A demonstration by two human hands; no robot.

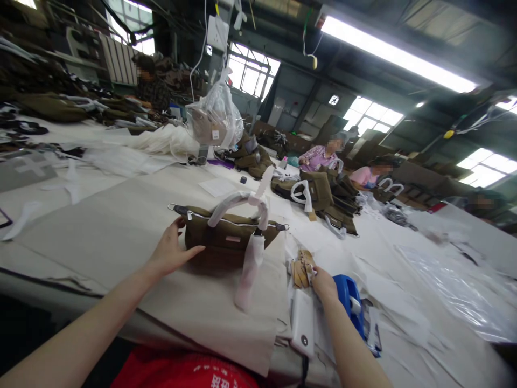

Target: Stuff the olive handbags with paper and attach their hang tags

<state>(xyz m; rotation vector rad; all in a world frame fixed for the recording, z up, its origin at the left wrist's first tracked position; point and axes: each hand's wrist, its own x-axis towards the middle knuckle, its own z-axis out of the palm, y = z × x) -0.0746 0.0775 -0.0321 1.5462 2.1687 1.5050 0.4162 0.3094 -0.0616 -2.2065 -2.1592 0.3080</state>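
An olive-brown handbag stands upright on the paper-covered table in front of me. Its handles are wrapped in white material, and a wrapped strip hangs down its front. My left hand holds the bag's left end, thumb stretched across the front and fingers at the side. To the right, my right hand has its fingers closed at the edge of a small pile of brown paper tags. How many tags it grips is hidden.
Near my right forearm lie a white phone-like device and a blue tape dispenser. More olive bags are heaped farther back, near two people. A plastic-wrapped bundle hangs by a post. Clear plastic sheets cover the right side.
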